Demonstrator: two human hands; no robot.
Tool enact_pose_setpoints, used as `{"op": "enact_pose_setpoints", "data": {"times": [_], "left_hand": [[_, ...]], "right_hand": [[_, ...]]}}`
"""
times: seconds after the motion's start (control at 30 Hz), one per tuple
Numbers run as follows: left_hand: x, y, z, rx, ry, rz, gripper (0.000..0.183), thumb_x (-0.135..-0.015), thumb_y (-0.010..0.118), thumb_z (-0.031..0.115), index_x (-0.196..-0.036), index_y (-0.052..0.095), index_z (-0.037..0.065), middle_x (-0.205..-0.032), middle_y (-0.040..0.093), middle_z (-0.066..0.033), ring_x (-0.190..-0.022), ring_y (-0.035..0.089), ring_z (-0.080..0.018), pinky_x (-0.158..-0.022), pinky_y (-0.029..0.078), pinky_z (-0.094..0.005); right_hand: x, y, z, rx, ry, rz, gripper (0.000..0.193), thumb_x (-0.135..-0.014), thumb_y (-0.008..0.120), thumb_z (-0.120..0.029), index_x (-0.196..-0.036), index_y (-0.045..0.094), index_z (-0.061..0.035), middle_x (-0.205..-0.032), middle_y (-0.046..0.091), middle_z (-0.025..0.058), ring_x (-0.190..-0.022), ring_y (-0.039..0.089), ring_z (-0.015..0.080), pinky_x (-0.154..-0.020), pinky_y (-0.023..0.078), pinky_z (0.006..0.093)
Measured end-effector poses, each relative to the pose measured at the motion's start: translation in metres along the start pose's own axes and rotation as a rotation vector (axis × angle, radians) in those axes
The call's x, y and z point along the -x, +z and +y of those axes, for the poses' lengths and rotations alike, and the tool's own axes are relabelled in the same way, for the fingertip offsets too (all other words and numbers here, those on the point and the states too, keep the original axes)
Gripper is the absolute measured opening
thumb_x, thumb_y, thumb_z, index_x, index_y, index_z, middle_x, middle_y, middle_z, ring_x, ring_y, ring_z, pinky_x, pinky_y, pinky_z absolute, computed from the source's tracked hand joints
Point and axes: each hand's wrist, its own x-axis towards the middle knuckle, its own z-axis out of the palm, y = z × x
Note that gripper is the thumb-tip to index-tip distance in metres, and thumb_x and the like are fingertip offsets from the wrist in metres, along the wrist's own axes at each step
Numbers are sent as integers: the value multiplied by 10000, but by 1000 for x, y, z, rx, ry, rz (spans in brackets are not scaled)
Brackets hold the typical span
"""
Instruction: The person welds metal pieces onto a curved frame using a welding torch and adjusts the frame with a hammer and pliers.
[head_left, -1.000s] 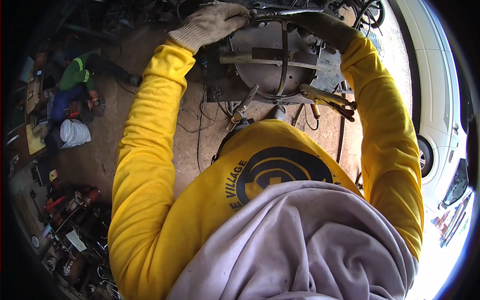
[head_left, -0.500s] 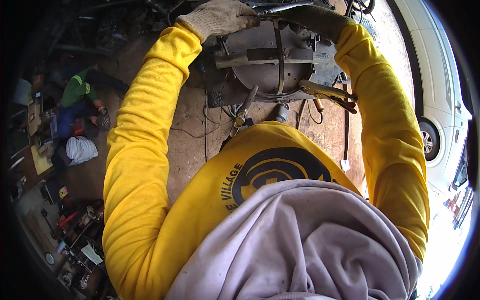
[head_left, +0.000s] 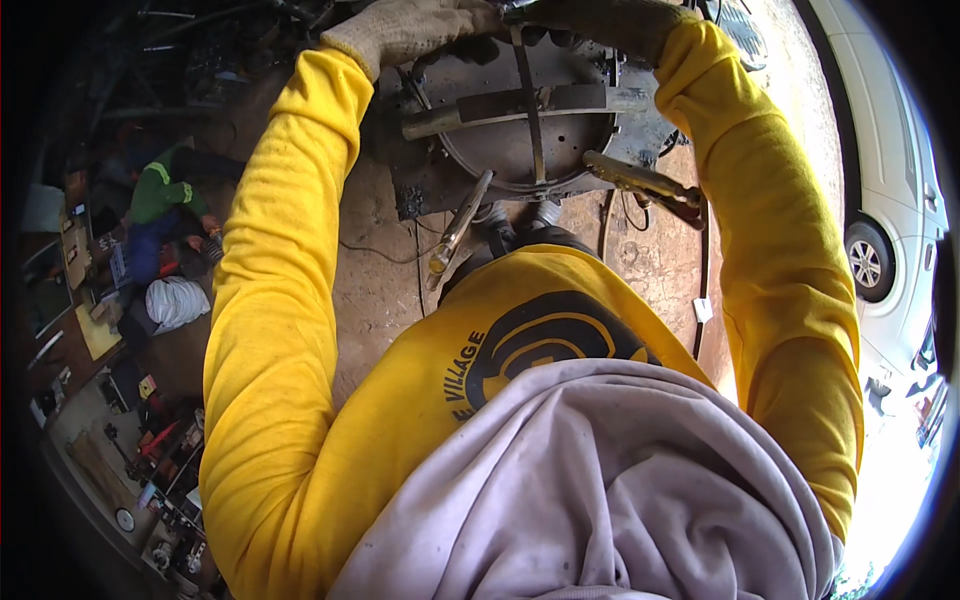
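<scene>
If I see right, the strip (head_left: 534, 140) runs bodyward.

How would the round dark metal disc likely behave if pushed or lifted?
The disc is probably stiff, as its face shows no sag. It may be heavy for its size, given its solid metal look. Rolling seems unlikely while it lies flat under the bar.

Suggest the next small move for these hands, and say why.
Perhaps steady the disc with the left hand: it and the right hand are both up at its far side, while the left clamp and right clamp sit at its near side.
</scene>
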Motion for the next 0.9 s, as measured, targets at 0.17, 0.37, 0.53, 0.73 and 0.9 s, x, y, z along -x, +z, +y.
{"op": "enact_pose_setpoints", "data": {"times": [0.17, 0.37, 0.53, 0.73, 0.9], "left_hand": [[11, 4, -5, -95, -69, 131, 449, -1023, 534, 461, -1340, 640, 163, -1196, 715, -46, -1107, 665, -194, -1004, 495, -330], [8, 3, -7, 48, -145, 84, 507, -973, 629, 511, -1297, 684, 125, -1043, 760, -43, -970, 682, -112, -920, 464, -272], [11, 3, -12, 479, -190, 12, 439, -988, 640, 437, -1285, 688, 117, -1035, 760, -51, -975, 680, -102, -847, 498, -244], [21, -10, -39, 172, 12, -3, 346, -1033, 595, 332, -1289, 683, 117, -1127, 740, -37, -1051, 668, -104, -904, 522, -270], [53, -18, -83, 122, 224, 78, 319, -1016, 599, 243, -1289, 672, 96, -1195, 719, -51, -1102, 667, -168, -963, 515, -311]], "right_hand": [[-2, 0, 5, -16, -60, 10, 326, -1028, 599, -278, -1283, 678, -92, -1144, 721, 23, -990, 639, 112, -844, 525, 318], [-2, 1, 3, -2, -90, 40, 331, -1030, 596, -273, -1293, 673, -90, -1155, 719, 23, -998, 636, 107, -852, 523, 313], [-2, 1, 1, 2, -73, 59, 335, -1031, 593, -268, -1302, 670, -88, -1164, 717, 24, -1004, 633, 104, -858, 521, 309], [10, -12, 0, 15, 58, 83, 340, -1033, 590, -263, -1313, 665, -85, -1176, 715, 24, -1012, 630, 100, -866, 519, 304], [11, -12, -5, 4, 197, 105, 344, -1034, 588, -259, -1321, 661, -84, -1185, 714, 25, -1019, 627, 96, -872, 517, 300]]}}
